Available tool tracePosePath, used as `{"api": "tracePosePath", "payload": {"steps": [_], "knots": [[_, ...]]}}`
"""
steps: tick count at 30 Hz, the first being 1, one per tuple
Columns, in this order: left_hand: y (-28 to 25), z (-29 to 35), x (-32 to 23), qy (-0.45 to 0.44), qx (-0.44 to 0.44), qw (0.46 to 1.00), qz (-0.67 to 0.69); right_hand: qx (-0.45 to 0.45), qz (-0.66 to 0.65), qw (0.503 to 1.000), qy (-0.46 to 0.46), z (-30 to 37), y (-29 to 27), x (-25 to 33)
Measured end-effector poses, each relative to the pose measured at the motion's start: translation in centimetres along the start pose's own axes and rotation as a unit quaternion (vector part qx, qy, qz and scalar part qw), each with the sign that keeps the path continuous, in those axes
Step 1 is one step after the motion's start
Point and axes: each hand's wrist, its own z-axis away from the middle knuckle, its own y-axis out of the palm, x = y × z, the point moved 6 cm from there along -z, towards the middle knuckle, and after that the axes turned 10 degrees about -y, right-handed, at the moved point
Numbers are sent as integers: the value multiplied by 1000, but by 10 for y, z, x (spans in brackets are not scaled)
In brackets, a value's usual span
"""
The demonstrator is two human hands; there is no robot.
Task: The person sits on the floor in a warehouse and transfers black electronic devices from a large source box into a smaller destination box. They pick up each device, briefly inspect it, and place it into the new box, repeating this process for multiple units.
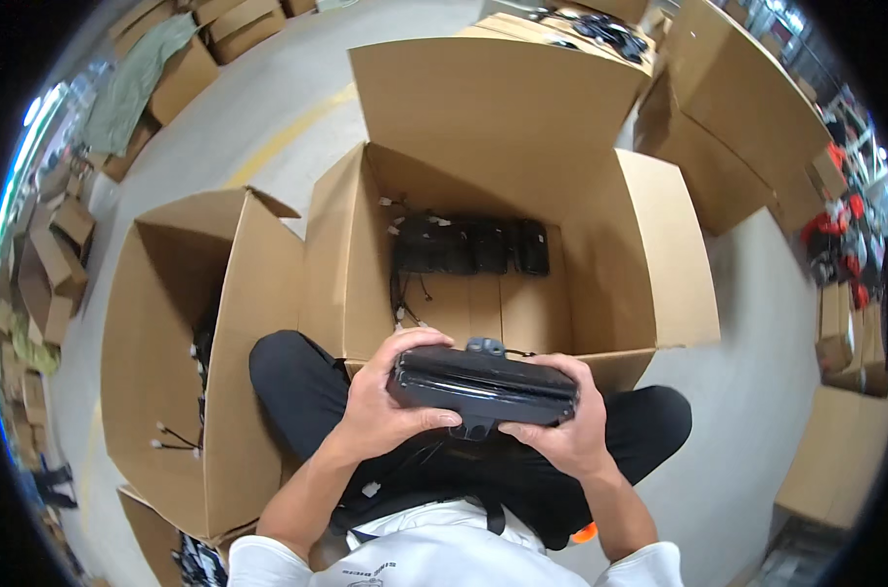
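Between both hands I hold a black oblong case (pixel 483 383) above my lap, its long side running left to right. It has a glossy ridged face and a dark tab at its top and bottom edges. My left hand (pixel 385 396) wraps round its left end, thumb along the lower edge. My right hand (pixel 569 416) grips the right end in the same way. A white plug (pixel 371 489) hangs near my left thigh. Just beyond the case is a large cardboard box (pixel 586 293) with raised flaps. Inside lie several similar black cases (pixel 473 245) in a row, with cables and white plugs.
At my left stands a tall cardboard carton (pixel 253 391) holding dark parts and cables. Another carton (pixel 151 528) is below it. More large boxes stand at the far right (pixel 728 127) and upper left (pixel 248 29). Black cables (pixel 605 34) lie on a box at the back.
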Motion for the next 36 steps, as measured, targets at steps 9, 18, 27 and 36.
{"api": "tracePosePath", "payload": {"steps": [9, 18, 27, 36], "knots": [[13, -4, 37, -244, -8, 922, 302, 13, 302, 869, -391, 30, 26, 22], [24, 4, 19, -123, -80, 977, 152, -23, 382, 852, -358, 59, 31, -13], [20, 8, 9, -84, -79, 984, 137, -40, 401, 839, -365, 57, 40, -11], [15, 11, 10, -132, -175, 970, 102, -12, 359, 891, -277, 58, 56, -7]]}}
